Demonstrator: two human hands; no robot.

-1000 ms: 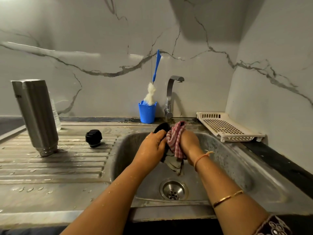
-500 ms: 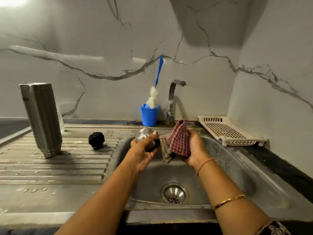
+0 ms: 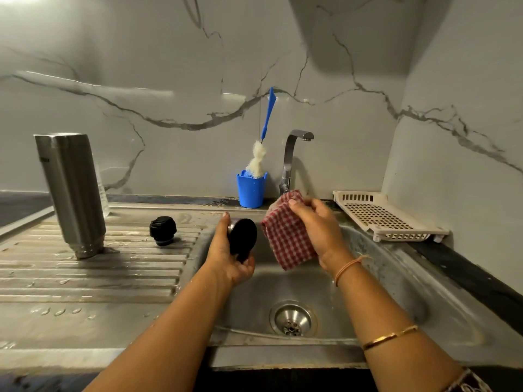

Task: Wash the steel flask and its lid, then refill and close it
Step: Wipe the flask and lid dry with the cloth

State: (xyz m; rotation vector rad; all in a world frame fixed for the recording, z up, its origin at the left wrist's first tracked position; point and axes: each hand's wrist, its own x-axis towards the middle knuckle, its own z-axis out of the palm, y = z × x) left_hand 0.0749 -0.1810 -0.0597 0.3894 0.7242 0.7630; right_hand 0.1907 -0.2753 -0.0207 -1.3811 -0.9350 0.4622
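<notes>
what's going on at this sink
A person is working over a stainless steel sink. The left hand holds a round steel flask lid with a black inside. The right hand grips a red and white checked cloth close beside it. The tall steel flask stands upside down on the ribbed draining board, with a black screw stopper next to it. No water shows at the chrome tap.

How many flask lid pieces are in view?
2. A black stopper stands on the drainboard, right of the upturned flask; a cup lid is in the left hand's grip over the sink. The checked cloth in the right hand could hide more.
</notes>
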